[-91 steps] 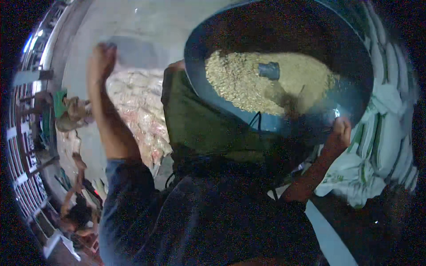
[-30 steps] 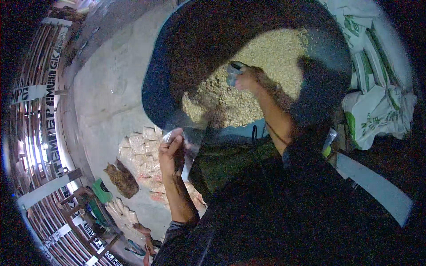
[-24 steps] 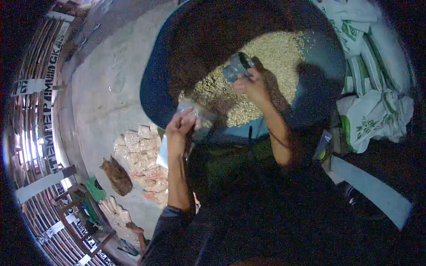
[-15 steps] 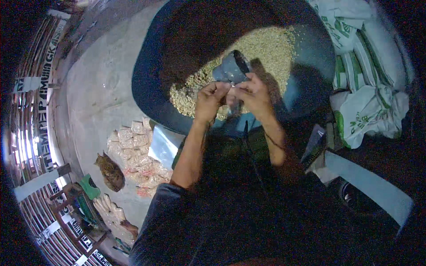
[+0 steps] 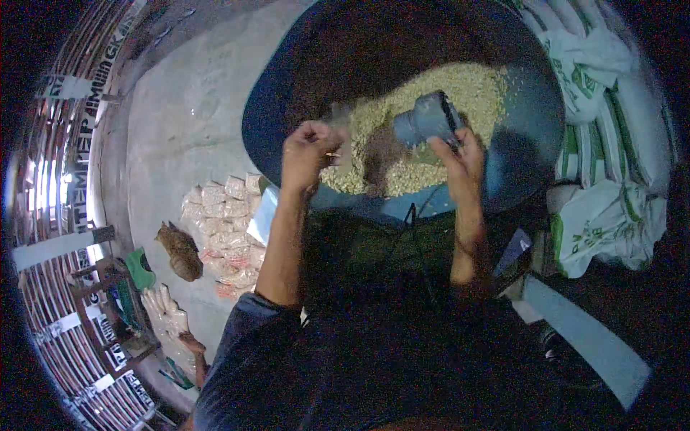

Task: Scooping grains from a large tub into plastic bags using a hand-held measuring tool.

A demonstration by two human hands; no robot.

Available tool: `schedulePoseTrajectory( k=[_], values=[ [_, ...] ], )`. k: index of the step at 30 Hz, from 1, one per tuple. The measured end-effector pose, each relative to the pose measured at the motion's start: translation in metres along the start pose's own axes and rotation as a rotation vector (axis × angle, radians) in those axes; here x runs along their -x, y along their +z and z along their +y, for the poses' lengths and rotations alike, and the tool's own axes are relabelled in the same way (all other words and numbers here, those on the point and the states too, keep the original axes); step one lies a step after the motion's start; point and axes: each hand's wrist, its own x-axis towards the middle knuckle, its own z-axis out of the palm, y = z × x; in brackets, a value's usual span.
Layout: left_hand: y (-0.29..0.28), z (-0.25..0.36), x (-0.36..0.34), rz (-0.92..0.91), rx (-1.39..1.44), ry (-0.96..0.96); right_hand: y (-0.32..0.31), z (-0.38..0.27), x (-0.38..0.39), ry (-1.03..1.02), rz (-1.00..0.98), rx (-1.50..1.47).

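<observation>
My right hand (image 5: 463, 161) grips a grey plastic pipe fitting (image 5: 428, 121), stepped in shape, its wide dark mouth to the right and its narrower end to the left. It is held above a heap of pale split beans (image 5: 471, 86) in a big dark blue tub (image 5: 521, 147). At the tub's left side is my left hand (image 5: 309, 154), fingers pinched. Beside those fingers hangs a see-through clear plastic bag (image 5: 341, 129), smeared by motion. A gap separates the two hands.
Left of the tub, filled clear bags (image 5: 223, 215) are piled on the concrete floor (image 5: 180, 129), near a tabby cat (image 5: 180, 251). Another person's hand (image 5: 190, 341) is by more bags (image 5: 165, 309). White-green sacks (image 5: 596, 226) stand right; a pale curved strip (image 5: 586, 337) lies lower right.
My hands have parted: the left moved left with the clear bag, the right moved right with the fitting. The view has shifted, and another person's hand now shows more plainly at lower left.
</observation>
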Motion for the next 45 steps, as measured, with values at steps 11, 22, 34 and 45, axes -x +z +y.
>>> schedulePoseTrajectory(
  k=[11,22,34,45],
  values=[
    [0.121,-0.050,-0.022,-0.021,-0.016,0.335,0.011,-0.044,0.031,-0.223,0.092,-0.190],
    [0.075,-0.023,0.008,-0.346,0.025,-0.132,0.013,-0.031,0.038,-0.136,0.207,0.037],
    [0.091,-0.012,-0.021,-0.484,-0.388,0.600,0.025,-0.043,0.014,-0.264,-0.071,-0.131],
    [0.020,0.030,0.003,0.071,-0.418,0.638,0.016,0.134,-0.028,0.214,0.181,0.247]
  ],
)
